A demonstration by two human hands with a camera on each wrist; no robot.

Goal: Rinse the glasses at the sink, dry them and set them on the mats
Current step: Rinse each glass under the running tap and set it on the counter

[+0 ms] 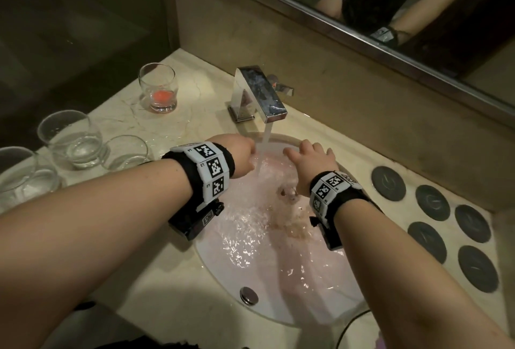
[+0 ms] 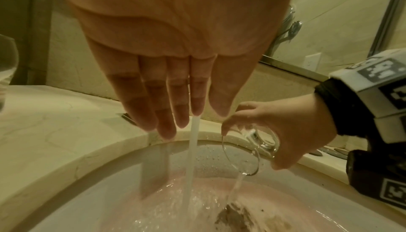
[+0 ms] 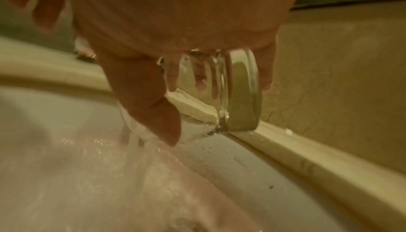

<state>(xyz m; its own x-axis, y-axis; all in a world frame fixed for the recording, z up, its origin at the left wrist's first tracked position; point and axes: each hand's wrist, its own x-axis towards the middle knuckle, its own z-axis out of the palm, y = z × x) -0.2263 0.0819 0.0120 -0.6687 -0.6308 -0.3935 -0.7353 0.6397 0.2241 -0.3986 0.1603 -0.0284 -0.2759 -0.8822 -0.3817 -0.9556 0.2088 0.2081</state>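
My right hand (image 2: 292,131) grips a clear glass (image 2: 250,150) tipped on its side over the sink (image 1: 214,259), and water pours out of its mouth. In the right wrist view the glass (image 3: 237,93) lies under my palm with the thumb across it. My left hand (image 1: 241,153) hangs beside the running stream (image 2: 193,148) with straight fingers (image 2: 162,107) pointing down, holding nothing. In the head view my right hand (image 1: 309,157) hides the glass. Pinkish water fills the basin.
The chrome faucet (image 1: 262,92) runs at the back. On the left counter stand a glass with red residue (image 1: 158,88) and three clear glasses (image 1: 71,138). Several dark round mats (image 1: 388,183) lie on the right counter. A mirror (image 1: 390,0) hangs behind.
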